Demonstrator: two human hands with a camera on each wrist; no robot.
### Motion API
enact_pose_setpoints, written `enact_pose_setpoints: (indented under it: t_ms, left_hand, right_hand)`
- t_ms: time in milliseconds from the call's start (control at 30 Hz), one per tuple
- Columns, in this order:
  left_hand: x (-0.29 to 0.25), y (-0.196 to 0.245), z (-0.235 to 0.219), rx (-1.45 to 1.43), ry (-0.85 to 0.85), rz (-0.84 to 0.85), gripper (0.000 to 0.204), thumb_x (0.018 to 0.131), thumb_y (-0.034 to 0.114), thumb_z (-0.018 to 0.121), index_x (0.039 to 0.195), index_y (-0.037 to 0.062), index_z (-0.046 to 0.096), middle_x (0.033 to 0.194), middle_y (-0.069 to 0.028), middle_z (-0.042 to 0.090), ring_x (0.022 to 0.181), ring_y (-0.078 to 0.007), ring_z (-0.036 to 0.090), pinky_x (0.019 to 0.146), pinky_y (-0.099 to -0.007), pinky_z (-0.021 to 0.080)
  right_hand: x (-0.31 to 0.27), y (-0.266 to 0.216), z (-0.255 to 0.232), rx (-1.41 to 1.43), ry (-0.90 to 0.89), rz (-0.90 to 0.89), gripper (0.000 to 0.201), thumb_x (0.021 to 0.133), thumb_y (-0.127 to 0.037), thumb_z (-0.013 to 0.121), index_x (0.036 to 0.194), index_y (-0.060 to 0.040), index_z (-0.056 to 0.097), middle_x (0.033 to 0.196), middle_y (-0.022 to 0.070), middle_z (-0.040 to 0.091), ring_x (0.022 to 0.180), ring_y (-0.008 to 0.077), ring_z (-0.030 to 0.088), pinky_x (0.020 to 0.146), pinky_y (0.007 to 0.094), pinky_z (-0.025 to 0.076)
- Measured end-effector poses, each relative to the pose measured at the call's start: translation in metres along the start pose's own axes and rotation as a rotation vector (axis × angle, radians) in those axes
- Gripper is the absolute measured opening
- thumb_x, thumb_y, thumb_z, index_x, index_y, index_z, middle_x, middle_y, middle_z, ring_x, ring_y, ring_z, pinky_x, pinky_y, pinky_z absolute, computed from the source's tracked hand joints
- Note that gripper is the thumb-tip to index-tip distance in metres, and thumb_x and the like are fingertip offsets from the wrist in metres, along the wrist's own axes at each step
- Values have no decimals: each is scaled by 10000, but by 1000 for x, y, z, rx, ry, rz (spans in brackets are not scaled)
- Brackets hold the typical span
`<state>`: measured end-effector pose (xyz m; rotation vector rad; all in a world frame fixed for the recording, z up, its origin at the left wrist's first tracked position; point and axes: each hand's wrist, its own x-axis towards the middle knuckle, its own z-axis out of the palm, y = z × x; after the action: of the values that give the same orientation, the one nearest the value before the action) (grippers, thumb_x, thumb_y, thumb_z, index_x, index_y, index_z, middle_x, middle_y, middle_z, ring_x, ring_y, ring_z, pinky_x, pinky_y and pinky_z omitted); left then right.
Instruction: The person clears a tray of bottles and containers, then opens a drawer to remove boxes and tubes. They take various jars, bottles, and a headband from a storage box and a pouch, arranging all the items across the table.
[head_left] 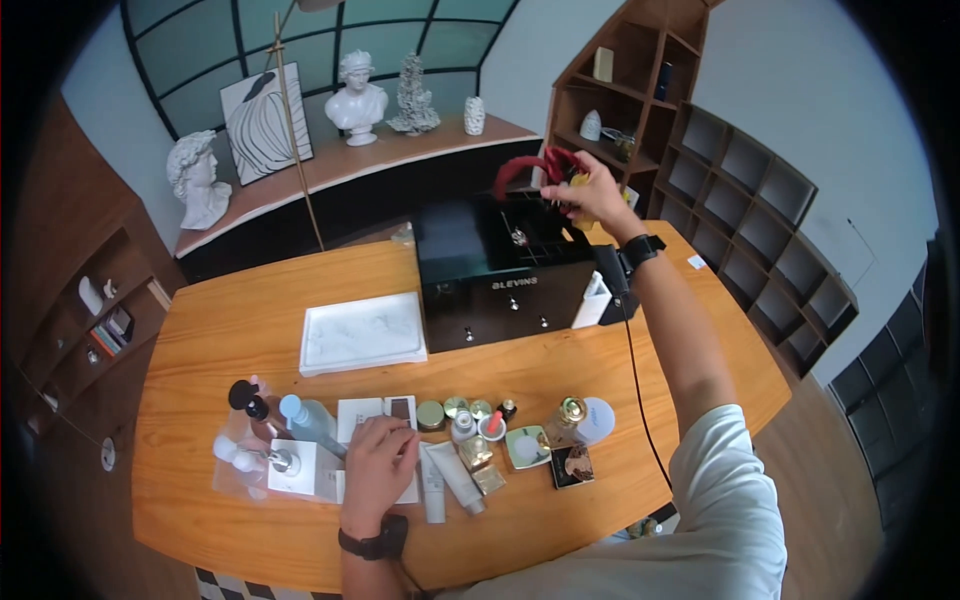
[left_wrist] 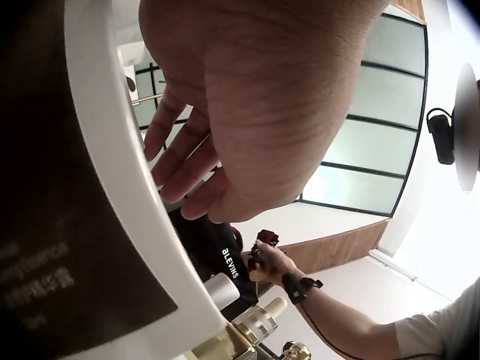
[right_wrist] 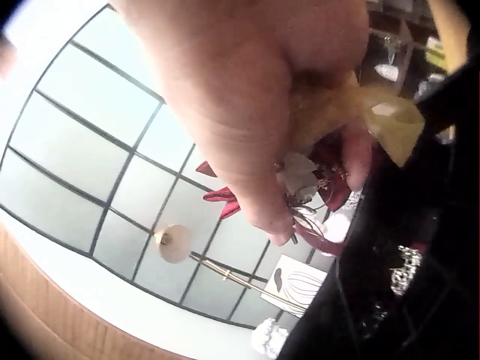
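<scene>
My right hand point(head_left: 597, 194) pinches a bunch of hair accessories: a dark red headband point(head_left: 520, 172), a yellow ribbon point(right_wrist: 397, 124) and some small metal pieces. It is above the back right of a black jewelry box point(head_left: 470, 308) marked BLEVINS, with silver jewelry point(right_wrist: 406, 270) in its top compartments. My left hand point(head_left: 380, 462), fingers loosely bent and holding nothing, is over flat white boxes point(head_left: 362, 408) at the front of the table. Beside it lie white squeeze tubes point(head_left: 455, 478) and a blue pump bottle point(head_left: 312, 424).
A white marble-look tray point(head_left: 363, 334) lies left of the jewelry box. Several jars, a perfume bottle point(head_left: 566, 420) and a compact point(head_left: 573, 466) stand front right. A white square dispenser point(head_left: 300, 468) is at front left. A black cable point(head_left: 640, 385) runs down from my right wrist.
</scene>
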<state>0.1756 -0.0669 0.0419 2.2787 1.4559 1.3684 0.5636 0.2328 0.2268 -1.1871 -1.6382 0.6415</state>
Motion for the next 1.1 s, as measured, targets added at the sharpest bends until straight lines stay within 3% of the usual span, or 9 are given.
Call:
enact_pose_setpoints:
  t_ms: [233, 300, 467, 533, 667, 800, 933, 1033, 1100]
  left_hand:
    - [-1, -2, 0, -20, -35, -36, 96, 878, -11, 780, 968, -8, 745, 1069, -147, 734, 1005, -383, 684, 886, -461, 556]
    - [0, 0, 1, -36, -45, -12, 111, 876, -23, 778, 978, -8, 736, 1072, -143, 724, 1010, -379, 679, 881, -463, 553]
    - [-1, 2, 6, -63, -58, -49, 118, 883, -40, 780, 989, -20, 733, 1069, -145, 722, 989, -365, 685, 852, -442, 555]
    - [-2, -2, 7, -55, -76, -50, 110, 887, -41, 780, 986, -24, 736, 1070, -147, 723, 983, -363, 687, 851, -436, 556]
    - [0, -1, 5, -55, -75, -43, 97, 891, -39, 781, 978, -28, 740, 1068, -149, 724, 984, -362, 687, 852, -433, 557]
    - [-1, -2, 3, -53, -42, -49, 91, 891, -37, 778, 975, -20, 748, 1069, -152, 729, 997, -367, 690, 862, -442, 560]
    - [-2, -6, 0, -22, -21, -19, 88, 884, -25, 786, 967, -20, 758, 1071, -163, 736, 1009, -374, 699, 871, -440, 570]
    - [0, -3, -2, -15, -16, 0, 82, 881, -29, 788, 957, -27, 756, 1067, -170, 740, 1001, -378, 702, 863, -427, 574]
    - [-2, -7, 0, -9, -3, 11, 92, 862, -1, 804, 943, -17, 763, 1056, -158, 738, 981, -384, 695, 866, -454, 562]
  right_hand:
    - [-159, -4, -58, 85, -54, 121, 675, 779, -137, 999, 1344, -48, 640, 964, 24, 673, 688, 103, 685, 552, 242, 539]
    - [-218, 29, -63, 28, -187, 308, 675, 782, -142, 1003, 1343, -43, 641, 997, 39, 680, 670, 110, 680, 537, 246, 524]
    - [-318, 101, -45, -23, -73, 652, 692, 821, -184, 988, 1402, -52, 636, 1063, 68, 684, 698, 132, 689, 573, 290, 546]
    - [-329, 114, -35, -235, -103, 411, 688, 890, -291, 935, 1448, -43, 618, 1017, 107, 709, 760, 163, 717, 609, 312, 569]
    - [-327, 114, -38, -703, -118, -1, 710, 999, -516, 784, 1484, -23, 622, 983, 208, 762, 928, 231, 773, 688, 335, 609]
    - [-289, 45, -65, -580, -248, 547, 628, 1041, -553, 706, 1389, -30, 707, 1010, 198, 804, 814, 257, 809, 634, 338, 622]
    - [-245, 15, -77, -640, -399, 548, 452, 1073, -429, 706, 1323, -55, 748, 944, 137, 803, 685, 195, 762, 579, 323, 584]
    - [-185, 7, -70, -583, -434, 195, 373, 1084, -345, 716, 1267, -21, 753, 1017, 125, 803, 787, 174, 772, 675, 303, 617]
    - [-142, 2, -40, -554, -266, -70, 287, 1083, -250, 712, 1243, -16, 752, 1006, 118, 796, 877, 179, 771, 772, 319, 611]
